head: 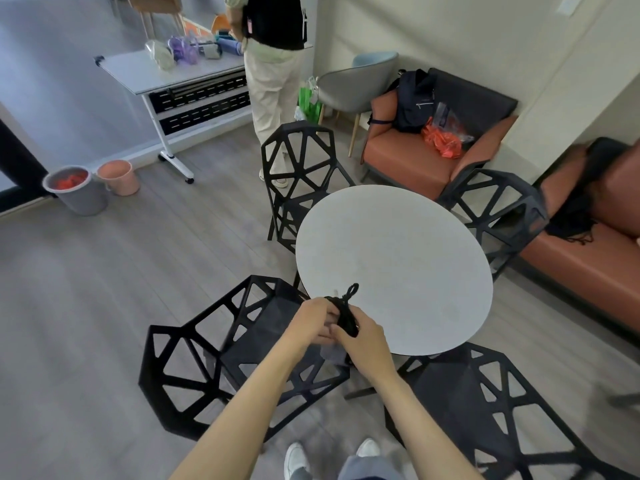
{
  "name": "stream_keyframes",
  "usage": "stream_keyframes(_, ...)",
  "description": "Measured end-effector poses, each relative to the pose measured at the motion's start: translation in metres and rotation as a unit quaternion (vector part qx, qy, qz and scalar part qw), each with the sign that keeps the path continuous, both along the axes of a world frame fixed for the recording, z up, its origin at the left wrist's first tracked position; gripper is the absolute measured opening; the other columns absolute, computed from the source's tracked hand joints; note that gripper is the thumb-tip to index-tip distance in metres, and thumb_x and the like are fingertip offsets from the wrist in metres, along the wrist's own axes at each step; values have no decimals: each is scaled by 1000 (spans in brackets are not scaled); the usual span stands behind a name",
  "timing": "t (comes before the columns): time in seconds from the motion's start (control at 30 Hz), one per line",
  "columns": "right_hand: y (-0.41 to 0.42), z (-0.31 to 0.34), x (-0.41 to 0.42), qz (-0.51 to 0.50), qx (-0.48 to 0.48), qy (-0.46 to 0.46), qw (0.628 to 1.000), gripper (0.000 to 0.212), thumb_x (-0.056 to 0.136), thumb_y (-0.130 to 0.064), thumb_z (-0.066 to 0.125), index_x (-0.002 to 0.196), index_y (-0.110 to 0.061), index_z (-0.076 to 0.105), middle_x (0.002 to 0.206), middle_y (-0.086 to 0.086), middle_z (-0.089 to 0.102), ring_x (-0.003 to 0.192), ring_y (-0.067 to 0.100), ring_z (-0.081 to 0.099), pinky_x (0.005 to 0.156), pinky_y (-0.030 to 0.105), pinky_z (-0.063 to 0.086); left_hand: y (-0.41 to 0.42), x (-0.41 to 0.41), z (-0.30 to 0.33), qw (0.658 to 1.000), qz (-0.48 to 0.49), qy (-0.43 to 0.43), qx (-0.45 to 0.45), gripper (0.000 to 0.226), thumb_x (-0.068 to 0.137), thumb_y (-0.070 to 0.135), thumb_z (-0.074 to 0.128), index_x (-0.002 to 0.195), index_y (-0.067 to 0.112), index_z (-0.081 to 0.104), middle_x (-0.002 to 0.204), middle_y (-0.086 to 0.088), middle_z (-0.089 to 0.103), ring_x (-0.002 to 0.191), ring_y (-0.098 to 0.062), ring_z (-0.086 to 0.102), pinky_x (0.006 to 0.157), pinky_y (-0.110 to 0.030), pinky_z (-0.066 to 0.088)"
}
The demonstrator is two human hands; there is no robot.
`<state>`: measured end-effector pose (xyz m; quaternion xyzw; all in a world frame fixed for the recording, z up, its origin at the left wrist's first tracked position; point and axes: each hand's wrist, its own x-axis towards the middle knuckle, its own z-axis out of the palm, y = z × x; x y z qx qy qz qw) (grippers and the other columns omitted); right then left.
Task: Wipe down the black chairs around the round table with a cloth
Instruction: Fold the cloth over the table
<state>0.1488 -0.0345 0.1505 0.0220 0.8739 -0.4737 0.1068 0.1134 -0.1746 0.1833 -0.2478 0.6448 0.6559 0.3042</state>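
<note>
Several black lattice chairs ring a round white table (398,258): one at near left (214,358), one at near right (485,410), one at the far side (298,174), one at far right (498,209). My left hand (313,322) and my right hand (363,337) meet above the table's near edge. Both grip a bunched black cloth (344,311) with a small loop sticking up. A grey piece of fabric (334,355) hangs beneath the hands; I cannot tell which hand holds it.
A person (273,64) stands beyond the far chair beside a white rolling table (166,77) with bags on it. Two buckets (93,185) sit on the floor at left. An orange armchair (433,150) and a sofa (595,244) line the right wall.
</note>
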Motion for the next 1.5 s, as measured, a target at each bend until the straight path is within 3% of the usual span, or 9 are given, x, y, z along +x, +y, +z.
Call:
stream_keyframes(0.13, 5, 0, -3, -29, -18, -7, 999, 32, 99, -10, 56, 123, -29, 67, 105, -20, 70, 99, -7, 63, 80, 7, 48, -13, 3, -12, 982, -110, 124, -88, 29, 100, 8, 47, 100, 14, 76, 99, -2, 73, 91, -21, 71, 74, -26, 61)
stream_keyframes(0.23, 11, 9, -6, 14, -26, -30, 999, 38, 96, -4, 55, 118, -34, 62, 101, -15, 72, 96, 4, 68, 81, 16, 54, -31, -6, -24, 897, -232, 248, -283, 18, 89, 21, 66, 106, 26, 62, 112, 5, 65, 106, -19, 61, 93, -42, 55)
stream_keyframes(0.33, 18, 17, -9, 60, -41, -45, 996, 37, 94, -7, 55, 114, -37, 52, 97, -8, 77, 87, 11, 72, 82, 32, 58, -42, -19, -32, 840, -346, 317, -274, 63, 79, 32, 79, 137, 26, 55, 137, 9, 54, 127, -15, 47, 104, -37, 43)
stream_keyframes(0.4, 21, 21, -12, 69, -35, -39, 996, 34, 92, -8, 55, 110, -36, 48, 95, -4, 77, 81, 15, 70, 76, 35, 57, -43, -25, -28, 822, -383, 341, -248, 48, 82, 33, 82, 125, 21, 65, 113, 12, 61, 109, -12, 56, 90, -30, 43)
stream_keyframes(0.53, 29, 22, -11, 67, -35, -29, 997, 34, 91, -18, 65, 113, -36, 45, 103, -7, 72, 86, 13, 70, 74, 30, 57, -45, -28, -26, 843, -357, 355, -191, 31, 92, 30, 79, 83, 8, 60, 73, 7, 53, 66, -4, 44, 63, -21, 32)
stream_keyframes(0.73, 49, -6, -7, 90, 43, -60, 993, 13, 91, -33, 75, 100, -29, 66, 92, -11, 72, 85, 3, 67, 79, 31, 58, -55, -29, -36, 854, -337, 346, -191, 32, 95, 47, 69, 89, 17, 62, 84, 6, 65, 77, -12, 58, 74, -34, 47)
stream_keyframes(1.03, 70, -9, -35, -111, -159, -86, 977, 13, 87, -12, 81, 99, -14, 77, 95, 3, 78, 93, 24, 75, 76, 40, 65, -47, -22, -53, 930, -215, 278, -108, 15, 102, 18, 68, 91, 29, 65, 81, 26, 70, 81, 7, 65, 76, -13, 46)
stream_keyframes(1.17, 89, -24, -41, -140, -176, -111, 968, 13, 87, -11, 80, 100, -12, 76, 98, 6, 76, 95, 25, 74, 76, 41, 65, -37, -25, -62, 956, -184, 227, -31, 25, 99, 38, 71, 118, 22, 72, 114, 4, 76, 110, -14, 70, 100, -29, 52)
stream_keyframes(1.5, 161, -88, -98, -33, -85, -195, 977, 32, 94, -5, 58, 109, -30, 70, 113, -1, 66, 92, 21, 65, 79, 33, 61, 43, -73, -121, 974, -213, 29, -69, 20, 107, 36, 54, 95, 20, 49, 83, 2, 53, 78, -12, 54, 77, -33, 55)
